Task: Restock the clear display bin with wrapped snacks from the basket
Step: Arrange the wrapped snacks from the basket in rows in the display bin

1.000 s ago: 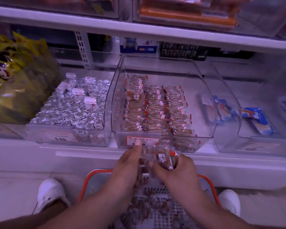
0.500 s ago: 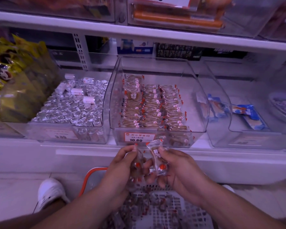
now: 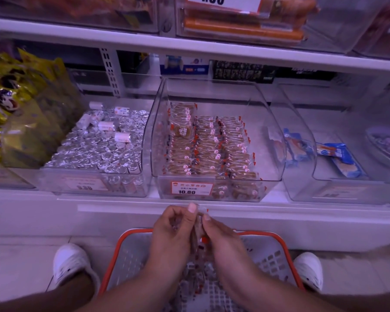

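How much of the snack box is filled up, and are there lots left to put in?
Done: the clear plastic display bin already holds neat rows of clear-wrapped brown snacks, though its right side looks bare. In hand: the left hand and right hand pinch a few wrapped snacks between them, below the bin. Left: more lie in the orange-rimmed grey basket.

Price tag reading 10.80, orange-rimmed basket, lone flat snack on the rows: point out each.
price tag (image 3: 191, 188), head view, middle of the label.
basket (image 3: 285, 252), head view, right orange rim.
flat snack (image 3: 182, 132), head view, centre of its wrapper.
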Tool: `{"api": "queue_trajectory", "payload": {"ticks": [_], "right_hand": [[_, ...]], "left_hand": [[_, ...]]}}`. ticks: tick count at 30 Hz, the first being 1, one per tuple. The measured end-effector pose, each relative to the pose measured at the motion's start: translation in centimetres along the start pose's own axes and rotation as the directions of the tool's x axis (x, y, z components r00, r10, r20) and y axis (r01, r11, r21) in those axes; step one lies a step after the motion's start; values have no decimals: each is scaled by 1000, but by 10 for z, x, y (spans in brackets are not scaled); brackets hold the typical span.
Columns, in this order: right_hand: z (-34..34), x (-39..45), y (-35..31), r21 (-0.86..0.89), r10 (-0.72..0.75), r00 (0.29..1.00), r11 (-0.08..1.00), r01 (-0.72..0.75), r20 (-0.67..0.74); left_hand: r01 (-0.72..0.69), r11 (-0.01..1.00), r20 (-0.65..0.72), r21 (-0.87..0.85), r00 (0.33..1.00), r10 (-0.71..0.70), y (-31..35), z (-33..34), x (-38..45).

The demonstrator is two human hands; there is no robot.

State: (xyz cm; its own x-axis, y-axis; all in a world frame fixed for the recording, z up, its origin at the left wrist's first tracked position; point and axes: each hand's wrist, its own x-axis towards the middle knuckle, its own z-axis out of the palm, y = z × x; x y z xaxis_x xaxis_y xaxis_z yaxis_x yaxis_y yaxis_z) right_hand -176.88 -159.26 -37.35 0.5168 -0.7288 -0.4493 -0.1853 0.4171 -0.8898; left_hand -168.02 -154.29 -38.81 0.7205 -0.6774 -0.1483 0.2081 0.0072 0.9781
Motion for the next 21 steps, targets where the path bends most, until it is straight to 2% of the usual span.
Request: {"api": "queue_trajectory", "payload": {"ticks": [2, 4, 6, 8, 10, 12, 13, 14, 16, 18, 20, 21], "right_hand": [[5, -4, -2, 224, 169, 973, 953, -202, 160], [4, -6, -5, 304, 227, 922, 896, -324, 314], [-2, -6, -9, 329, 193, 906, 886, -326, 377], [-6, -7, -16, 361, 104, 909, 895, -262, 403], [-9, -10, -25, 397, 12, 922, 900, -179, 388], [-10, -13, -32, 415, -65, 943, 906, -81, 326], [-10, -13, -35, 391, -115, 957, 920, 3, 265], [-10, -13, -37, 348, -183, 966, 931, 109, 185], [-8, -15, -40, 225, -351, 934, 917, 330, 59], [-5, -19, -36, 86, -520, 853, 852, 516, 38], [-2, -22, -21, -31, -627, 773, 774, 632, 101], [1, -24, -14, -89, -639, 753, 750, 655, 155]], "left_hand": [[-33, 998, -31, 53, 999, 35, -1, -2, 2], [-54, 995, -41, 86, 997, 58, 1, -3, 4], [-136, 982, 3, 132, 991, 136, 5, -4, 6], [-243, 946, 69, 213, 970, 234, 9, -6, 8], [-253, 939, 93, 234, 967, 238, 14, -9, 10], [-106, 985, 76, 135, 992, 97, 24, -9, 10], [53, 999, 59, 5, 997, -53, 30, -9, 11], [234, 958, 71, -165, 972, -225, 35, -8, 10], [497, 771, 184, -398, 866, -464, 43, -5, 6], [609, 635, 306, -475, 791, -530, 50, -2, 0], [642, 591, 394, -488, 767, -507, 55, 1, -2], [650, 603, 417, -463, 760, -499, 57, 3, -3]]}}
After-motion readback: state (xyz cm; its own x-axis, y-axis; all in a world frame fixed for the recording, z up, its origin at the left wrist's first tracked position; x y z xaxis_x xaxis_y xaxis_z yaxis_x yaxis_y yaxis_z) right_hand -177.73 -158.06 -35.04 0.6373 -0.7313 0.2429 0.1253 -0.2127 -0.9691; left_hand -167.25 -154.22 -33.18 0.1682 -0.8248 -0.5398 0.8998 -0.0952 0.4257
